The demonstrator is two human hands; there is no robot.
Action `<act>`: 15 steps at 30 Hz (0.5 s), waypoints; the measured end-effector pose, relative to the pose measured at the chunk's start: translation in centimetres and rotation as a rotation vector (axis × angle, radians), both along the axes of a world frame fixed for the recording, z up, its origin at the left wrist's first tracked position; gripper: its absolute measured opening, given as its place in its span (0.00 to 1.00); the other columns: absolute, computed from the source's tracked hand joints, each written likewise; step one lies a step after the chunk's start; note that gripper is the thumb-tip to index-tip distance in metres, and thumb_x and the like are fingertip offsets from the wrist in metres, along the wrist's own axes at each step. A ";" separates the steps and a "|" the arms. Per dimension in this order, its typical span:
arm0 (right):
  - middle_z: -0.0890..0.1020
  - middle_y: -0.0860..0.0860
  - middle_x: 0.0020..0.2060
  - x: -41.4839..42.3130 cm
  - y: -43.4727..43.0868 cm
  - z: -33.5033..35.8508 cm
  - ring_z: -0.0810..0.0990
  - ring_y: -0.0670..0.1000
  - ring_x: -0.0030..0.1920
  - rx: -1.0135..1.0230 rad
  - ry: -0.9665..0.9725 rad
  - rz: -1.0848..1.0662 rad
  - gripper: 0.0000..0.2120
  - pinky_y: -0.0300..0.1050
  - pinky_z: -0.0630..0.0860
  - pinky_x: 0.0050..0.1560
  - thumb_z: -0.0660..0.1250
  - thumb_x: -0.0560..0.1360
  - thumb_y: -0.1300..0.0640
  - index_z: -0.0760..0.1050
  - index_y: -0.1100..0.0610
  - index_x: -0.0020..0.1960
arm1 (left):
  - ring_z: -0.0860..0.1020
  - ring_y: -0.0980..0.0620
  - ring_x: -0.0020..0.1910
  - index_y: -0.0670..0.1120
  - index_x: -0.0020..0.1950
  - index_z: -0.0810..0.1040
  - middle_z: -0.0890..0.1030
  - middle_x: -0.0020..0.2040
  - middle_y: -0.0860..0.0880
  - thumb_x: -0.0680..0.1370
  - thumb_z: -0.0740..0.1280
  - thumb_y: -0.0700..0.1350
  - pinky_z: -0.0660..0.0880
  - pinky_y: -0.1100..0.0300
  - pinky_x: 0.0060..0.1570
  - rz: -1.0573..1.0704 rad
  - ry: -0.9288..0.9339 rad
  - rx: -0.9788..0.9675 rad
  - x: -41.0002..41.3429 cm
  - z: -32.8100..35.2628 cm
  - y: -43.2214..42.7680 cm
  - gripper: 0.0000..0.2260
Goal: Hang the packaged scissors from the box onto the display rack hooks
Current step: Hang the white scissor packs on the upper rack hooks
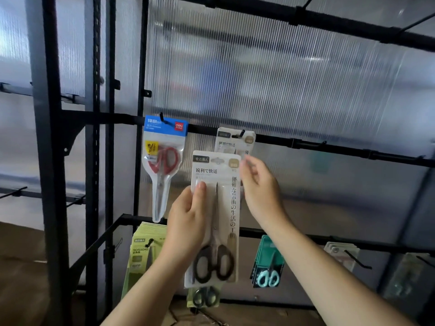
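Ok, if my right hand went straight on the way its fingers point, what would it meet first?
Probably the top right corner of the held scissors pack, just beside the blurred fingertips of the right hand. Past that comes the hanging white pack on its hook; depth is unclear.

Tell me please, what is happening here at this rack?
A person is hanging packaged scissors on a display rack. The left hand holds a white pack of black-handled scissors by its left edge, raised before the middle rail. The right hand is at the pack's upper right edge; its grip is blurred. The pack is not yet hung. Behind it, a similar pack already hangs on a hook, and a red-handled pack hangs further left.
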State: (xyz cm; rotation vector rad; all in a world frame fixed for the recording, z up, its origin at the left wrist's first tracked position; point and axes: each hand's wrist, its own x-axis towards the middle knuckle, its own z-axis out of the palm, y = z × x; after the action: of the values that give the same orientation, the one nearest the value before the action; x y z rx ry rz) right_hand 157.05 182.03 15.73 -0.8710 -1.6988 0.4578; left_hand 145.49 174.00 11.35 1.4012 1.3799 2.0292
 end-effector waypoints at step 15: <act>0.83 0.42 0.55 1.9 -0.6 2.0 0.80 0.36 0.54 0.106 0.073 0.145 0.19 0.29 0.75 0.53 0.67 0.78 0.59 0.72 0.51 0.68 | 0.78 0.68 0.37 0.55 0.49 0.73 0.81 0.43 0.55 0.79 0.67 0.41 0.77 0.69 0.38 -0.019 0.048 0.067 1.3 6.3 1.1 0.08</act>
State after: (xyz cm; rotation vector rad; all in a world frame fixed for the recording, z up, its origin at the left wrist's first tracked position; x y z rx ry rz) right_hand 158.98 181.45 17.78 -0.6499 -1.7095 0.4868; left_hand 146.81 175.12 17.68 1.4941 1.3242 2.0603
